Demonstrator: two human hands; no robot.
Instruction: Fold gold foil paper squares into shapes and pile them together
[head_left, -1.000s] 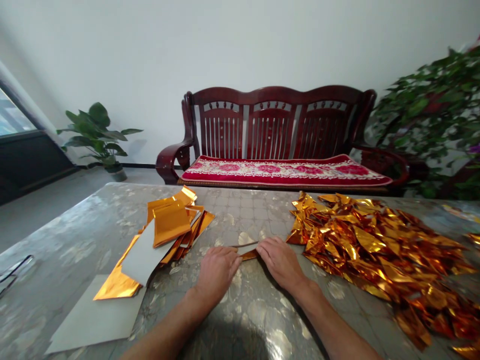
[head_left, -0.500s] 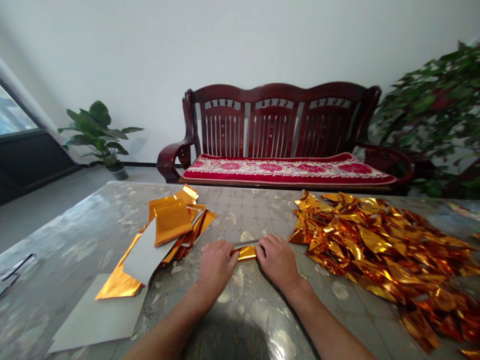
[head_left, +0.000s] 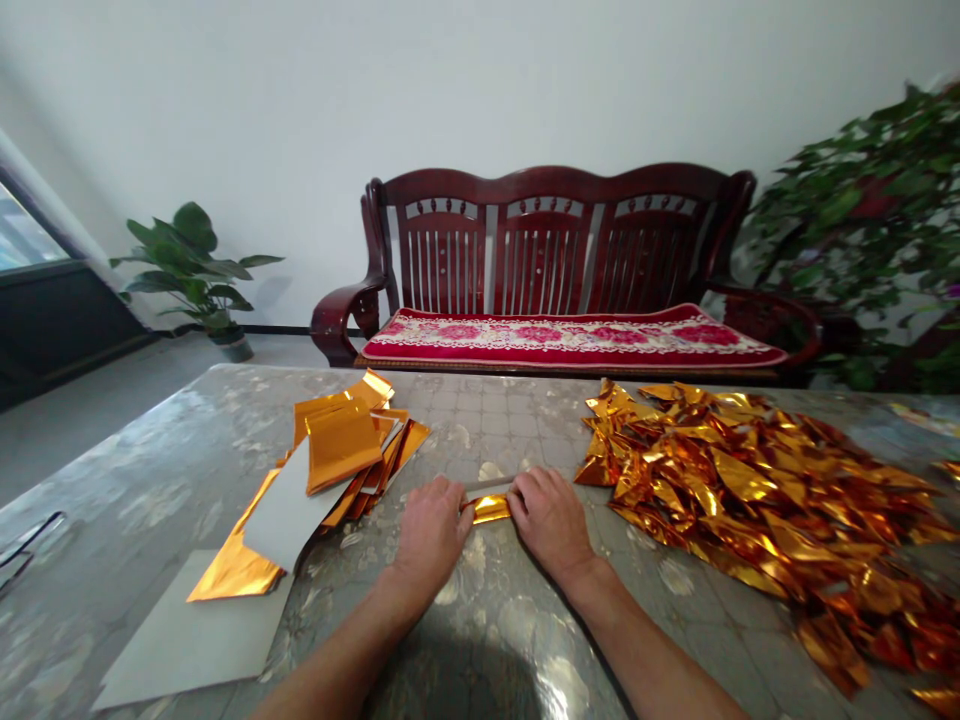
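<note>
Between my two hands, low over the middle of the table, is a narrow folded strip of gold foil paper (head_left: pixel 492 509) with a pale grey upper edge. My left hand (head_left: pixel 433 525) pinches its left end, thumb toward the middle. My right hand (head_left: pixel 551 515) grips the other end, fingers curled over it. Both ends of the strip are hidden by my fingers. Left of my hands lies a loose stack of gold foil sheets (head_left: pixel 343 445), some showing their grey backs. To the right spreads a big heap of folded gold foil pieces (head_left: pixel 750 480).
A grey sheet (head_left: pixel 202 630) lies flat at the table's front left, and a dark-rimmed object, perhaps glasses (head_left: pixel 30 545), sits at the left edge. A patterned cover lies over the table (head_left: pixel 247 420). Behind it stands a wooden bench (head_left: pixel 442 270), with potted plants (head_left: pixel 195 270) either side.
Both hands keep their hold on the foil strip, almost in the same place. A little more of the strip's pale upper edge shows now. The view has shifted slightly.
</note>
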